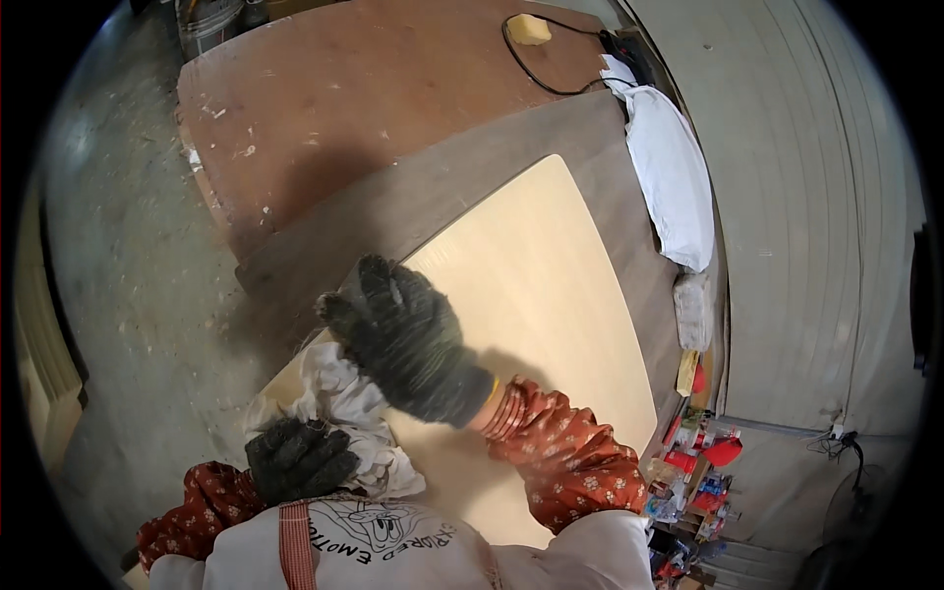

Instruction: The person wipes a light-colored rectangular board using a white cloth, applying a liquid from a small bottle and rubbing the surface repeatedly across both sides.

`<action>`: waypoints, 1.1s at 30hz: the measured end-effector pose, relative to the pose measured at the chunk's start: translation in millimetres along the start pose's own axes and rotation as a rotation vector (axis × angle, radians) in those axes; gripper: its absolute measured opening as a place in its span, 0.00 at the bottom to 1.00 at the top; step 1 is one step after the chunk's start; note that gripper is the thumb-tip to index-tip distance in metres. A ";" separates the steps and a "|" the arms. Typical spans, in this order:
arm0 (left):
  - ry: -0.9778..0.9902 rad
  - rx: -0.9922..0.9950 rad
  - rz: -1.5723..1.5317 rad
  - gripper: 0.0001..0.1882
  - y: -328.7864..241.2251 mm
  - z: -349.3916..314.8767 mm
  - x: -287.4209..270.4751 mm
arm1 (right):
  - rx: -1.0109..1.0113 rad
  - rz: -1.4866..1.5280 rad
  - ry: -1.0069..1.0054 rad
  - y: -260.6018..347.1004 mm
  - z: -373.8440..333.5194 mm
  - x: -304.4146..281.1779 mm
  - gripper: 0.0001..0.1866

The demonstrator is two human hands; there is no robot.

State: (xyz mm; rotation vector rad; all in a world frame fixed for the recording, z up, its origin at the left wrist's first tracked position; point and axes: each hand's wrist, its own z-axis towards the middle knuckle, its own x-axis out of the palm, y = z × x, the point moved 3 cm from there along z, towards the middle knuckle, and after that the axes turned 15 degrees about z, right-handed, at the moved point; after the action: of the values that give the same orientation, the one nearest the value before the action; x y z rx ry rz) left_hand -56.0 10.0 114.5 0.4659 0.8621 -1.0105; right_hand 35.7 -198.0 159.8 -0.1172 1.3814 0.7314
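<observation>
A pale, smooth wooden board lies slantwise in front of me, one rounded corner pointing away. My left hand, in a dark grey knit glove, is at the board's near left edge, its fingers closed on a crumpled white cloth. Higher up, my right hand wears a matching glove and hovers or rests over the board's left edge; contact cannot be made out. Its fingers are stretched out, slightly blurred, and nothing shows in them. The cloth spreads between both hands, partly under the right glove.
Under the board is a grey-brown sheet, with a reddish-brown panel beyond. A yellow sponge and black cable lie at the far end. White fabric, a wrapped block and small clutter line the right side.
</observation>
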 end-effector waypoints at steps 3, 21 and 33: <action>-0.032 -0.021 -0.012 0.16 0.0 7.9 -4.0 | 0.086 -0.107 0.047 -71.4 2.7 -15.7 0.26; -0.207 -0.219 -0.238 0.20 8.6 21.6 -5.7 | 0.099 -0.065 0.371 20.8 23.2 25.3 0.29; 0.352 -0.827 -0.751 0.12 -60.8 -56.3 20.0 | -0.083 -0.314 0.069 34.9 21.0 34.5 0.25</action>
State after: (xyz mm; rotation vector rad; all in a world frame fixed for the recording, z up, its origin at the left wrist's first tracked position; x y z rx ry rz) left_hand -127.2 9.3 67.5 -0.4436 1.7361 -1.1351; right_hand 35.2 -146.8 144.5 -0.4182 1.3590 0.5249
